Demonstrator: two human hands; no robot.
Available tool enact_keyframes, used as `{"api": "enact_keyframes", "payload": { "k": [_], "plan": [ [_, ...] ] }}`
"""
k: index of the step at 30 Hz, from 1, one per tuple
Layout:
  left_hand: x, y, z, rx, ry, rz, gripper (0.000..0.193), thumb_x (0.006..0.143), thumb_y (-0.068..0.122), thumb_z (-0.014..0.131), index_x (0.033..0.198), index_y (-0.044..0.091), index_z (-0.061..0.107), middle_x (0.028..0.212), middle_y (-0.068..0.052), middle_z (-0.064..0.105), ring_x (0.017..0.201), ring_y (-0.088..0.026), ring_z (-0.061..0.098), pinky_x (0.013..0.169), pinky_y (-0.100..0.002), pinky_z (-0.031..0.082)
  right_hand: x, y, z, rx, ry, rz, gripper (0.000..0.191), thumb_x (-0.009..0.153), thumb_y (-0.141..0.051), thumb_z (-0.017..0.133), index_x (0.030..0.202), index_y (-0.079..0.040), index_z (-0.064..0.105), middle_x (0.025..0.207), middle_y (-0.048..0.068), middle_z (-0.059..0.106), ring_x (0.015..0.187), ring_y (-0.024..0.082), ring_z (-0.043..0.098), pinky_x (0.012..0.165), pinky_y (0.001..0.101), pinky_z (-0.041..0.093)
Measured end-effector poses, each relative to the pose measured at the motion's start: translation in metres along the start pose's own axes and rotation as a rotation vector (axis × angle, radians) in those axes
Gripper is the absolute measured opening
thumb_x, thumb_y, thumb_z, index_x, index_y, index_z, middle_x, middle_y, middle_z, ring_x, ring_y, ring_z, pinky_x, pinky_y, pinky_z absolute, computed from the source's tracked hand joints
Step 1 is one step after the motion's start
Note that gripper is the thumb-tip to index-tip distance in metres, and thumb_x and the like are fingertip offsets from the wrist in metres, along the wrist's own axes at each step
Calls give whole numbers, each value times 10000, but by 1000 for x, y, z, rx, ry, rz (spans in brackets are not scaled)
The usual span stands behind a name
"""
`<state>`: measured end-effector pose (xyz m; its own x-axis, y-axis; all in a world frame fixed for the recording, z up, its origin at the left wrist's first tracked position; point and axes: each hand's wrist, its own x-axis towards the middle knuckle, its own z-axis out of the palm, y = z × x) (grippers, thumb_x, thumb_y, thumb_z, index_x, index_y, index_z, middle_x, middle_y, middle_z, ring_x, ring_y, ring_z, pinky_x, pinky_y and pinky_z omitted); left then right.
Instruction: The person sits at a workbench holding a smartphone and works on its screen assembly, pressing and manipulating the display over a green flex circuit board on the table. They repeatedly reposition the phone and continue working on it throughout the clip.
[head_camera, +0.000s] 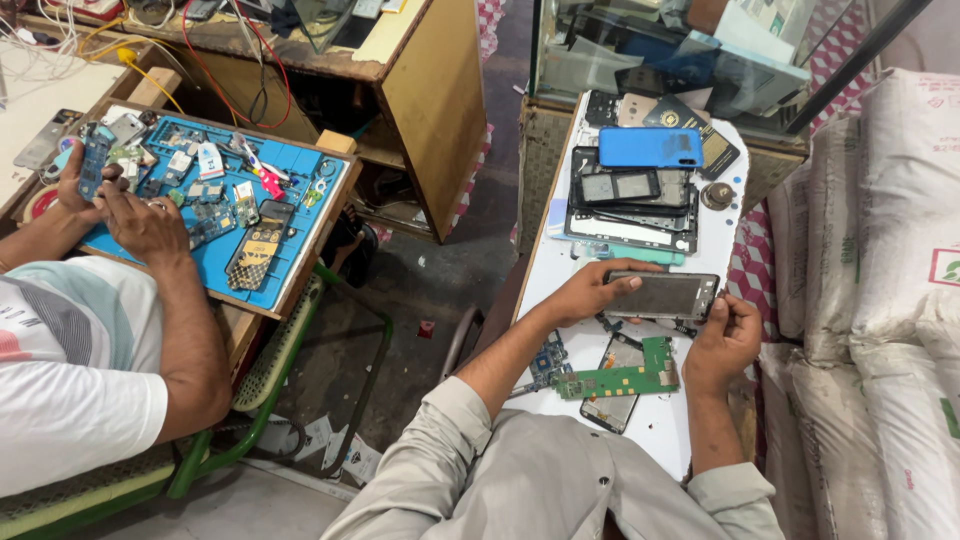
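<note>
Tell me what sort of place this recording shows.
Probably a small phone repair stall. The left hand and right hand hold a dark phone over a green circuit board; stacked phones and a co-worker's blue repair mat lie nearby.

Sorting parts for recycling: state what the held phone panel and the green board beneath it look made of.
Phone panel: likely glass on a dark frame, glossy, faint reflections. Green board: apparently matte laminate circuit board, small components on top.

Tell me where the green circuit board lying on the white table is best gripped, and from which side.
Probably by the long edges of the green circuit board, near its wider right end, coming from above: it lies flat, with parts close on its left.
</note>
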<state>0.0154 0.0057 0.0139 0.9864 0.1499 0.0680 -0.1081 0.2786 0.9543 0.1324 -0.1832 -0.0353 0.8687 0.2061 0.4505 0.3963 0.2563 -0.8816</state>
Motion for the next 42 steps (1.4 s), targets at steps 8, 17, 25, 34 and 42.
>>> {"api": "enact_keyframes", "payload": {
  "k": [8, 17, 25, 34, 42],
  "plan": [
    [0, -1, -1, 14, 6, 13, 445, 1047, 307, 597, 1407, 46, 608, 1362, -163, 637, 1130, -256, 691, 870, -395, 675, 1, 0, 1, 12, -3, 32, 191, 1128, -142, 656, 1194, 18, 577, 1078, 51, 656, 950, 82, 612, 855, 223, 514],
    [5, -13, -4, 30, 68, 0, 432, 1056, 314, 572, 1388, 39, 603, 1269, -173, 674, 1056, -240, 710, 839, -370, 673, 0, -4, 1, -20, 18, 57, 129, 1128, -93, 624, 1183, 9, 568, 1024, 57, 659, 846, 87, 601, 763, 234, 516],
    [5, -18, -6, -22, 78, 29, 448, 1068, 338, 553, 1383, 20, 579, 1221, -156, 666, 1039, -216, 700, 818, -362, 669, 1, -3, 1, 38, 31, 79, 127, 1119, -85, 645, 1168, 4, 569, 1015, 55, 657, 820, 78, 581, 750, 224, 506],
    [4, -16, -4, -2, 70, 40, 437, 1075, 311, 551, 1399, 19, 568, 1245, -161, 660, 1055, -222, 696, 830, -363, 666, 0, -3, 1, 50, 23, 90, 139, 1102, -92, 671, 1165, 3, 592, 997, 49, 668, 806, 73, 584, 737, 215, 505],
    [3, -12, 0, 46, 71, -1, 441, 1059, 301, 551, 1411, 35, 564, 1281, -163, 652, 1076, -236, 704, 835, -368, 675, -4, -13, 5, -83, -22, 40, 117, 1089, -75, 677, 1166, 10, 654, 1016, 45, 675, 829, 72, 600, 754, 211, 514]
  ]
}}
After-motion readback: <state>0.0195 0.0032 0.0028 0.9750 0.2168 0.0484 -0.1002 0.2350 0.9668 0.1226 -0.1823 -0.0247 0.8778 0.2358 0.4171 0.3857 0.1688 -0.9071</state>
